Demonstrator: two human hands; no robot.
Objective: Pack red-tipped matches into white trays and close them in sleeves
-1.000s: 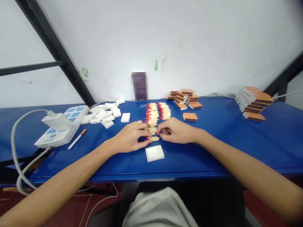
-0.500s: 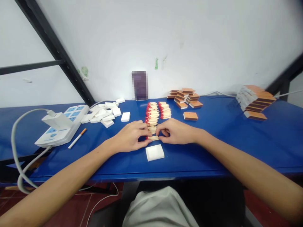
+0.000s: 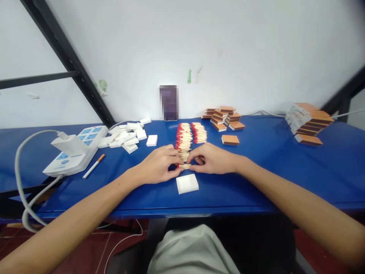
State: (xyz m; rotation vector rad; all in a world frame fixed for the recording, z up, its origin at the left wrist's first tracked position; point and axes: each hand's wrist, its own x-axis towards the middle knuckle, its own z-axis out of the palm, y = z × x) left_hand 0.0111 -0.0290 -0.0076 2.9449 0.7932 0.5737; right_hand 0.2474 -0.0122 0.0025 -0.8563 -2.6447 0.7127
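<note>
Barely anything has shifted: our left hand and right hand pinch the match bundle from both ends, likely to square it, near the tabletop's front edge, just behind the white tray.

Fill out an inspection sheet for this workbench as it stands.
Surface: blue table, glossy.
Job's things: match bundle pinched between both hands; rows of red-tipped matches behind it; white tray nearer the person.
Clutter: pile of white trays at left, cigarette, brown box stacks at back and right.
Hands: left hand and right hand both closed on the match bundle.
Cables: grey cable plugged into power strip, hanging off the left edge.
Surroundings: white wall, black metal frame.
</note>
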